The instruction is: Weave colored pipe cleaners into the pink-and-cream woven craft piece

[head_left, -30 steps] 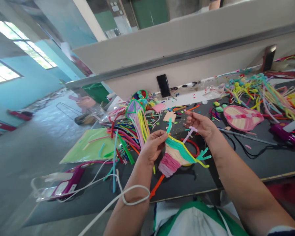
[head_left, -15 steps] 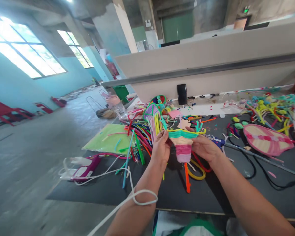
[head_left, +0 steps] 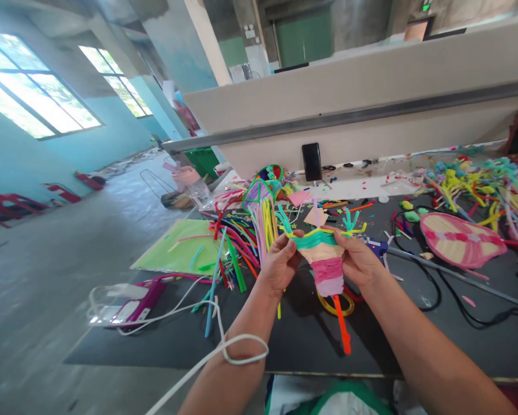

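Observation:
My left hand [head_left: 284, 262] and my right hand [head_left: 358, 259] pinch the two upper corners of a striped pipe-cleaner craft piece [head_left: 325, 265], held above the table. Bands of teal, cream, magenta and lilac run across it, narrowing downward. Yellow pipe cleaner edges its top, and teal tufts rise near both corners. An orange strip [head_left: 343, 328] hangs from its lower end. Behind it, a yellow loop [head_left: 349, 309] is partly covered. Just beyond my right hand lies a blue tool [head_left: 377, 248], partly hidden.
A white cable [head_left: 241, 362] crosses over my left forearm toward a purple power strip [head_left: 140, 305]. Loose pipe cleaners [head_left: 237, 236] and a green sheet [head_left: 176, 248] lie left. A phone [head_left: 312, 162] leans against the partition. On the right are a pink-edged oval piece [head_left: 461, 239] and black cord [head_left: 440, 288].
Both hands keep hold of the craft piece, which is slightly lower and tilted, its orange strip now swung rightward. The right fingers have shifted up to its top corner. The view has moved slightly.

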`<state>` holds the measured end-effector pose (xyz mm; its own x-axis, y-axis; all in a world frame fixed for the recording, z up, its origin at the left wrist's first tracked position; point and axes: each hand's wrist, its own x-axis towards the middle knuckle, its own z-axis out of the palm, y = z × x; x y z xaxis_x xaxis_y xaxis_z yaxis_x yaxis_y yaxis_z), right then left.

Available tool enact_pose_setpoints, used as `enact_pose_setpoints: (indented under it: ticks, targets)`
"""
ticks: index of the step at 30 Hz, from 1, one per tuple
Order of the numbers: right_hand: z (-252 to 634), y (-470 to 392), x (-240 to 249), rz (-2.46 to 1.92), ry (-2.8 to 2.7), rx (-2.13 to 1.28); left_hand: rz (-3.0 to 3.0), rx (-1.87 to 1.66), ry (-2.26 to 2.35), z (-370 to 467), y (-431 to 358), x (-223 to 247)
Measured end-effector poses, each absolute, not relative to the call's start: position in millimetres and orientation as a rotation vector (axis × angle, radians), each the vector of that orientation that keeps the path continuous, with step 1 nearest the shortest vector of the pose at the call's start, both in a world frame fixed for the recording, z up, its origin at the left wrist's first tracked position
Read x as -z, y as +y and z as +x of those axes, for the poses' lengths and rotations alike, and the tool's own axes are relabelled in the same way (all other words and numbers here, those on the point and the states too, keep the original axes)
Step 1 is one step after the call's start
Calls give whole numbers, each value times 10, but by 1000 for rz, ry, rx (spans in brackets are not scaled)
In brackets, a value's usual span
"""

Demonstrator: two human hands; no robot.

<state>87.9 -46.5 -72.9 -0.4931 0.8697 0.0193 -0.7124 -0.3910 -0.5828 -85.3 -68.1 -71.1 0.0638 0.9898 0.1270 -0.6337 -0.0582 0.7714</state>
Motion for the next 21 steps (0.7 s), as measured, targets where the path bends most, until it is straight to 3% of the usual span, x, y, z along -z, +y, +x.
enact_pose_setpoints:
  ticks: [21]
  targets:
    - [854, -434, 698, -362, -624, -1828, 680, -1582, 565, -885, -559, 797]
